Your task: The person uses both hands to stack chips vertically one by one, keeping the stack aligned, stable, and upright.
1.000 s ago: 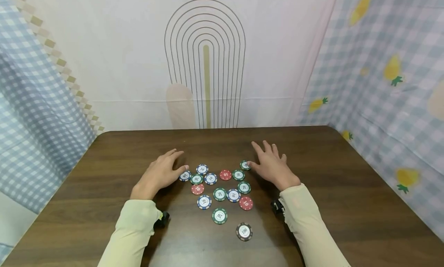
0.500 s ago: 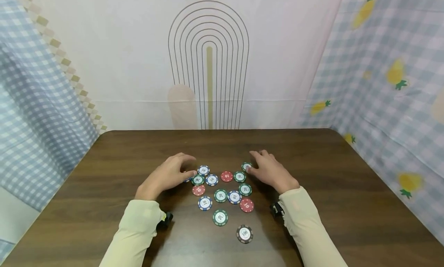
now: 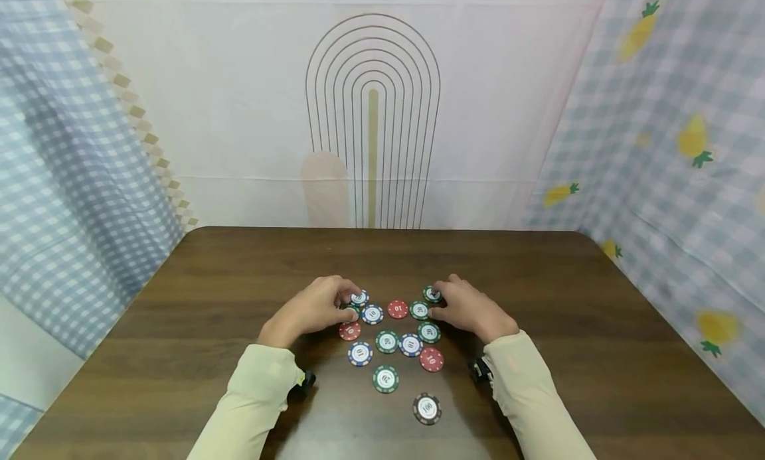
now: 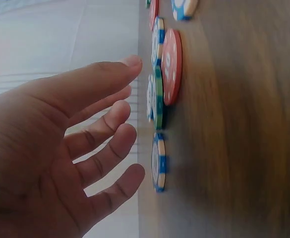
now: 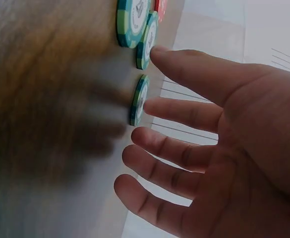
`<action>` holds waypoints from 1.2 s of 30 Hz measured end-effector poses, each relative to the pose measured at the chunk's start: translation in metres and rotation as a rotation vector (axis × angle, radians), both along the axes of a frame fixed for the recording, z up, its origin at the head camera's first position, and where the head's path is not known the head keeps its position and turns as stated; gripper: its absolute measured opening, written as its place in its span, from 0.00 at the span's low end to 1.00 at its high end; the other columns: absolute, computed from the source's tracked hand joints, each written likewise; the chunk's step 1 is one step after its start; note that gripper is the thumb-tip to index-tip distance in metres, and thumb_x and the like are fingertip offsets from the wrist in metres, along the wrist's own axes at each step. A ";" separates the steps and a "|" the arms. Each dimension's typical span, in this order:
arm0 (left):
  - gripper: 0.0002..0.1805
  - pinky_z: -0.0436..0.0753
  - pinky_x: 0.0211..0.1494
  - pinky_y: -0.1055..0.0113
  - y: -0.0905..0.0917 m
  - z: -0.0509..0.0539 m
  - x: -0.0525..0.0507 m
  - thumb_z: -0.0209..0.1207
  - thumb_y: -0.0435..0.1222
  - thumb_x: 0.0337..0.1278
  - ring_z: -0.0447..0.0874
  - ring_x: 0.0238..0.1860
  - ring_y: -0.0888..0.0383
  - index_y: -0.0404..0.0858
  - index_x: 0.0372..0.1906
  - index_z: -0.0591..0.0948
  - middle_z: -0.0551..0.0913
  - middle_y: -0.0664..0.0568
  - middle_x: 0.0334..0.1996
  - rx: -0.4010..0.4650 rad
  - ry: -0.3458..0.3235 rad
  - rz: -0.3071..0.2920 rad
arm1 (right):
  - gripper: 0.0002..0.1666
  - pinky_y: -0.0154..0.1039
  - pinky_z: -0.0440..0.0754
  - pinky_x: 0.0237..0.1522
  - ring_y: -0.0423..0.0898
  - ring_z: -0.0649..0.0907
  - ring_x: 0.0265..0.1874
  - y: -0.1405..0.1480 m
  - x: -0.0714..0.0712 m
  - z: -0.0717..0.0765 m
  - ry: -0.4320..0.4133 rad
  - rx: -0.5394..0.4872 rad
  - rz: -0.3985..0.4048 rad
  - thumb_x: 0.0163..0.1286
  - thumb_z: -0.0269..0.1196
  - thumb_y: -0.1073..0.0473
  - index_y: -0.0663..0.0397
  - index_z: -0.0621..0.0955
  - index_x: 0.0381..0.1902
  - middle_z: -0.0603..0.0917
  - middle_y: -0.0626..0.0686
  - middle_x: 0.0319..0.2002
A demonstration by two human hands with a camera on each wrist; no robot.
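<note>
Several poker chips lie flat on the brown table. My left hand reaches over the left cluster, fingers loosely bent. Its fingertips are at a blue chip, its thumb over a partly covered green chip. In the left wrist view, another blue chip lies beside the little finger; the hand hides it in the head view. My right hand has its index fingertip at the far green chip and its thumb by a second green chip. Neither hand grips a chip.
Between the hands are a red chip, a blue chip and a green chip. Nearer lie a green chip and a black chip. A white cloth hangs behind the table.
My left hand has moved right over the left chips, covering the outermost blue one. The right hand's fingers have drawn in and lowered toward the green chips. The head view has shifted slightly.
</note>
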State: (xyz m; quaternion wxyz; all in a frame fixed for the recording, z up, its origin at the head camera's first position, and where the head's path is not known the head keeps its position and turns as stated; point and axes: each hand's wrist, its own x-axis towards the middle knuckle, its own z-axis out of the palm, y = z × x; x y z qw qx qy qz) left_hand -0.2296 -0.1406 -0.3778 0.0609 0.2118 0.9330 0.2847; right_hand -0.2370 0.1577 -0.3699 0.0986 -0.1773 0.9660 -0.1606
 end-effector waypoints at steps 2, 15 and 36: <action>0.19 0.80 0.46 0.61 0.004 0.000 0.000 0.75 0.33 0.59 0.78 0.40 0.57 0.38 0.56 0.88 0.83 0.52 0.39 0.003 -0.003 -0.011 | 0.25 0.55 0.82 0.54 0.53 0.81 0.48 0.000 0.000 0.000 -0.010 0.003 -0.002 0.74 0.70 0.55 0.63 0.82 0.63 0.79 0.62 0.54; 0.19 0.83 0.56 0.56 0.028 -0.008 0.002 0.74 0.28 0.58 0.81 0.47 0.55 0.37 0.55 0.88 0.85 0.50 0.47 0.010 -0.033 -0.025 | 0.28 0.56 0.82 0.57 0.53 0.82 0.49 0.002 0.002 0.000 0.001 0.004 0.004 0.73 0.71 0.54 0.66 0.80 0.63 0.80 0.61 0.53; 0.17 0.81 0.44 0.63 0.024 -0.018 0.001 0.74 0.35 0.62 0.78 0.39 0.59 0.43 0.56 0.90 0.83 0.53 0.40 0.042 -0.075 0.024 | 0.24 0.57 0.81 0.57 0.57 0.79 0.53 -0.010 0.005 0.002 0.056 0.016 0.037 0.74 0.70 0.55 0.63 0.81 0.61 0.79 0.63 0.54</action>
